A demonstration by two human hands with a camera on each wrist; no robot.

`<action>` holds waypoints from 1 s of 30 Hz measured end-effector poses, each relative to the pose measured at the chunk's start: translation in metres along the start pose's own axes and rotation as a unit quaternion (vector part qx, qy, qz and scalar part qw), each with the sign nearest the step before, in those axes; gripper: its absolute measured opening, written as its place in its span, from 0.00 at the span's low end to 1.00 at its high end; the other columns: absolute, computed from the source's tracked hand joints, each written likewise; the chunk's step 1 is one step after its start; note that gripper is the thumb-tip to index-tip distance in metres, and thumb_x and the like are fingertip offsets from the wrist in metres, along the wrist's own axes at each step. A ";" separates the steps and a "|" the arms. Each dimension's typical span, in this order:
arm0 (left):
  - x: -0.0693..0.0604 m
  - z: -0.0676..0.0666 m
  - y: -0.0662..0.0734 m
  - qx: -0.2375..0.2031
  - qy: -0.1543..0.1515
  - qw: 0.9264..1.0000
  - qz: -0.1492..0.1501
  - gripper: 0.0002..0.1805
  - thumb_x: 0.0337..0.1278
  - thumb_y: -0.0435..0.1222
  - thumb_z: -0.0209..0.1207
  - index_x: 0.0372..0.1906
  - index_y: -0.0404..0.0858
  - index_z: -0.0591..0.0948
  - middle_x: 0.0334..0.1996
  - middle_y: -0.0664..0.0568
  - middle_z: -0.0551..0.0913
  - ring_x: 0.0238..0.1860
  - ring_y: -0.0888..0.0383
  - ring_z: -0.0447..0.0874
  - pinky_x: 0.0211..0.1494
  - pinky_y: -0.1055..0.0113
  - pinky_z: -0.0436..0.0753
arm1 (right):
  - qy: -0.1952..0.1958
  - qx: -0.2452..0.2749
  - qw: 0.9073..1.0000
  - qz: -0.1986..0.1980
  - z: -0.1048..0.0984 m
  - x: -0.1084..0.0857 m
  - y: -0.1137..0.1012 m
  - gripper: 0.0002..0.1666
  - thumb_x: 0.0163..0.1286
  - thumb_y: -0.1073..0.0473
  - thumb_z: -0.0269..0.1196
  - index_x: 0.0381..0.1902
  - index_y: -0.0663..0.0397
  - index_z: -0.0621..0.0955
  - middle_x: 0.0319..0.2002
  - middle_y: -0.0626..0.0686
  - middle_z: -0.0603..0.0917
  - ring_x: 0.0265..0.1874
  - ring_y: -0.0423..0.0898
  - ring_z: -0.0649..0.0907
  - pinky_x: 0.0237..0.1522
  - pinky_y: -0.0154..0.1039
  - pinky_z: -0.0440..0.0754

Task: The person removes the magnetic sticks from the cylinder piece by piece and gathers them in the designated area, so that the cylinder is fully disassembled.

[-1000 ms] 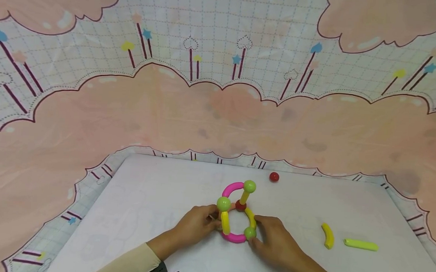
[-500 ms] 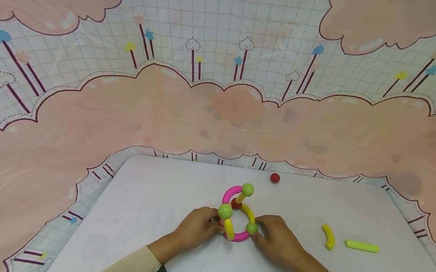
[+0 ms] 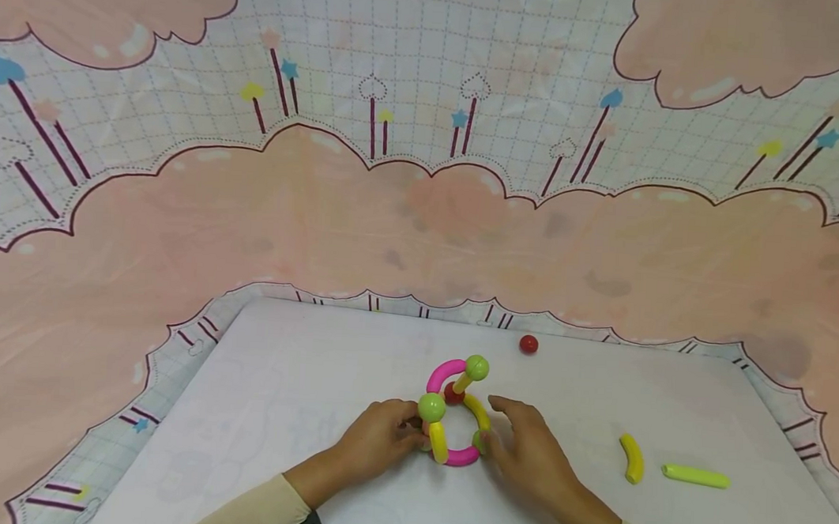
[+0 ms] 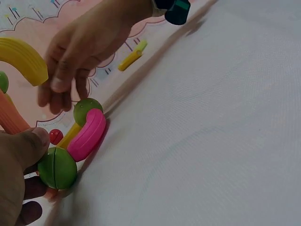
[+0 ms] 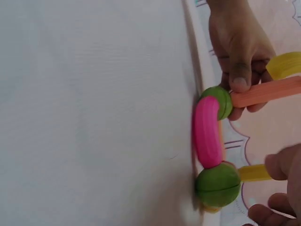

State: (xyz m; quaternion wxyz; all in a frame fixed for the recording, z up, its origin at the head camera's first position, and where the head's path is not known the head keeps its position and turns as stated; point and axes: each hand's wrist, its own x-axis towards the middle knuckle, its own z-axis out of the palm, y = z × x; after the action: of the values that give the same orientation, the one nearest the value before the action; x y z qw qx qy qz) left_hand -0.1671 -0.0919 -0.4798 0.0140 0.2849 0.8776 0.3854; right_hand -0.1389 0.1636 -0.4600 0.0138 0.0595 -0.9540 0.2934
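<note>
A frame of rods and balls stands on the white table, with a green ball (image 3: pixel 432 407) and another green ball (image 3: pixel 477 367) on top, a pink curved rod (image 3: pixel 461 456) low in front. My left hand (image 3: pixel 379 437) grips its left side; in the right wrist view that thumb and fingers pinch an orange rod (image 5: pixel 263 93) beside a green ball (image 5: pixel 217 102). My right hand (image 3: pixel 533 458) is at the frame's right side, fingers loosely spread around the lower green ball (image 4: pixel 88 111); whether the thumb touches it I cannot tell.
A red ball (image 3: pixel 528 344) lies near the back edge of the white table (image 3: pixel 315 344). To the right lie a yellow curved rod (image 3: pixel 632 458) and a light green straight rod (image 3: pixel 696 476). A patterned cloth hangs behind.
The frame has turned and tilted slightly, its upper balls now lower in view. My right hand's fingers have spread off its right side, while my left hand keeps its grip.
</note>
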 end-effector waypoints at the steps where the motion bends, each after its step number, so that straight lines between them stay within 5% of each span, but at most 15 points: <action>1: 0.000 0.000 0.000 0.001 0.000 1.000 0.000 0.08 0.59 0.39 0.73 0.37 0.50 0.83 0.37 0.65 0.84 0.42 0.66 0.81 0.48 0.63 0.83 | 0.014 0.014 1.000 -0.006 0.000 0.003 -0.002 0.32 0.65 0.55 0.74 0.65 0.54 0.79 0.58 0.52 0.82 0.59 0.53 0.79 0.58 0.54 0.81; 7: 0.000 -0.001 -0.002 -0.001 0.005 1.000 -0.005 0.08 0.58 0.38 0.73 0.36 0.50 0.82 0.37 0.65 0.84 0.43 0.66 0.82 0.49 0.62 0.84 | 0.050 0.090 0.995 -0.016 0.001 0.026 -0.014 0.28 0.69 0.56 0.71 0.64 0.55 0.78 0.51 0.52 0.85 0.36 0.44 0.83 0.38 0.36 0.85; 13: 0.001 0.000 -0.002 -0.016 0.001 1.000 0.001 0.08 0.59 0.38 0.73 0.36 0.50 0.83 0.37 0.65 0.85 0.43 0.66 0.82 0.49 0.64 0.84 | 0.045 0.112 0.993 -0.008 0.002 0.042 -0.018 0.20 0.69 0.56 0.70 0.57 0.54 0.81 0.48 0.53 0.86 0.27 0.43 0.80 0.29 0.35 0.82; 21: 0.002 0.000 0.000 -0.013 0.004 1.000 0.000 0.09 0.59 0.39 0.73 0.35 0.52 0.82 0.37 0.66 0.85 0.43 0.67 0.82 0.50 0.63 0.84 | 0.054 0.099 0.993 -0.030 0.001 0.054 -0.024 0.11 0.71 0.54 0.69 0.47 0.50 0.83 0.40 0.45 0.87 0.31 0.44 0.79 0.34 0.39 0.80; 30: 0.004 0.001 0.000 -0.014 0.002 1.000 -0.003 0.07 0.60 0.39 0.72 0.34 0.52 0.83 0.37 0.67 0.86 0.44 0.66 0.83 0.51 0.63 0.84 | 0.032 0.052 0.998 -0.018 0.001 0.061 -0.030 0.15 0.71 0.51 0.69 0.51 0.49 0.83 0.40 0.44 0.86 0.43 0.47 0.82 0.44 0.46 0.81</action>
State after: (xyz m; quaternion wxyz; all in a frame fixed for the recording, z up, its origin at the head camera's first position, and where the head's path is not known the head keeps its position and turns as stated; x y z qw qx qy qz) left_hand -0.1699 -0.0897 -0.4796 0.0171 0.2816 0.8730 0.3979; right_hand -0.1963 0.1320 -0.4399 0.0462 0.0683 -0.9353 0.3441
